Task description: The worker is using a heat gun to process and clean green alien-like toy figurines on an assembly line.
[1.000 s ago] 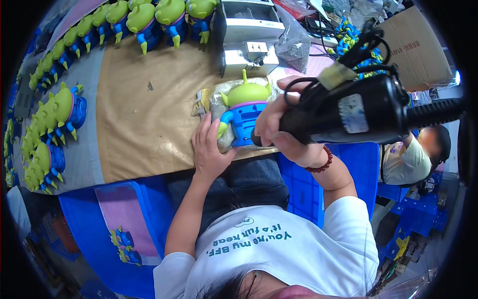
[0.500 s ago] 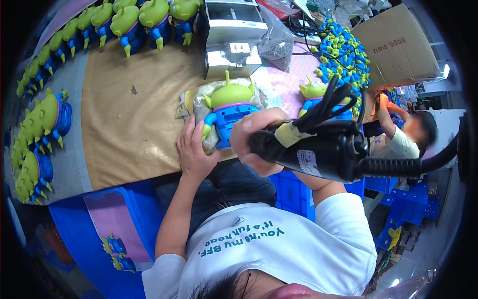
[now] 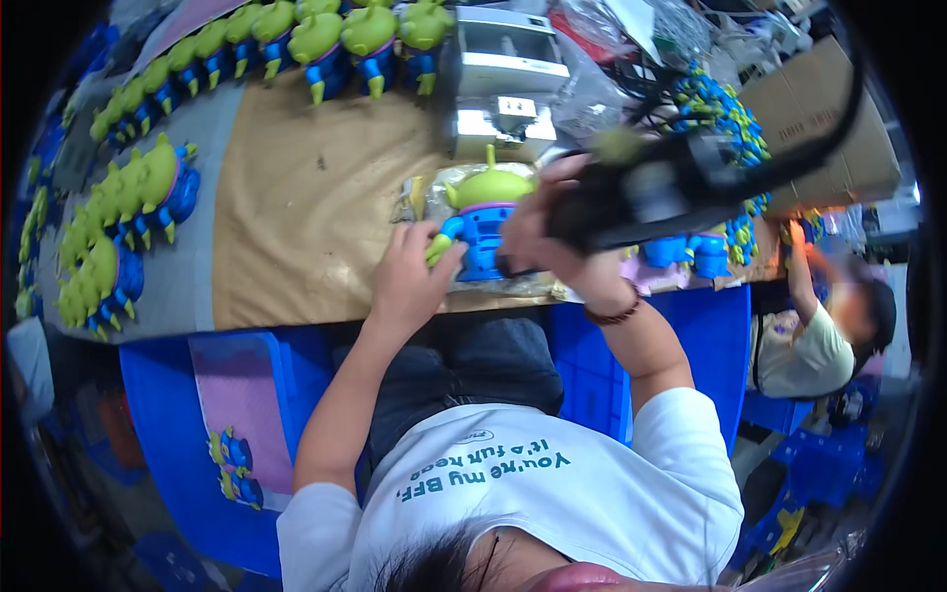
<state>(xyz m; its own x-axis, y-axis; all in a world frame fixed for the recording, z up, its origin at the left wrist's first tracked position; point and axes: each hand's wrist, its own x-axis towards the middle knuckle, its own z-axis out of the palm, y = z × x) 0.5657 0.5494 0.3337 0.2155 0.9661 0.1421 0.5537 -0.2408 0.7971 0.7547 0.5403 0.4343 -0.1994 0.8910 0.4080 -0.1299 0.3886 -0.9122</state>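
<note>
A green-and-blue toy figure [image 3: 481, 229] lies on a clear plastic bag [image 3: 437, 204] near the table's front edge, its blue panelled side up. My left hand [image 3: 412, 274] grips it by one arm, fingers and thumb around the green hand. In my right hand [image 3: 546, 229] is a black corded electric screwdriver [image 3: 646, 195], smeared by motion, with my fingers wrapped round its body. It is held over the right side of the figure. Its tip is hidden or too blurred to make out.
Finished-looking toy figures [image 3: 370, 39] stand in rows at the back and left [image 3: 138, 192]. A white machine [image 3: 508, 59] stands behind the work spot. Right of it are piled small blue-green parts [image 3: 725, 118] and a cardboard box [image 3: 819, 118]. A co-worker [image 3: 814, 331] sits at far right.
My view has shifted, so the scene sits further right. The screwdriver and my right hand have swung slightly, showing my forearm. My left hand stays on the figure's arm.
</note>
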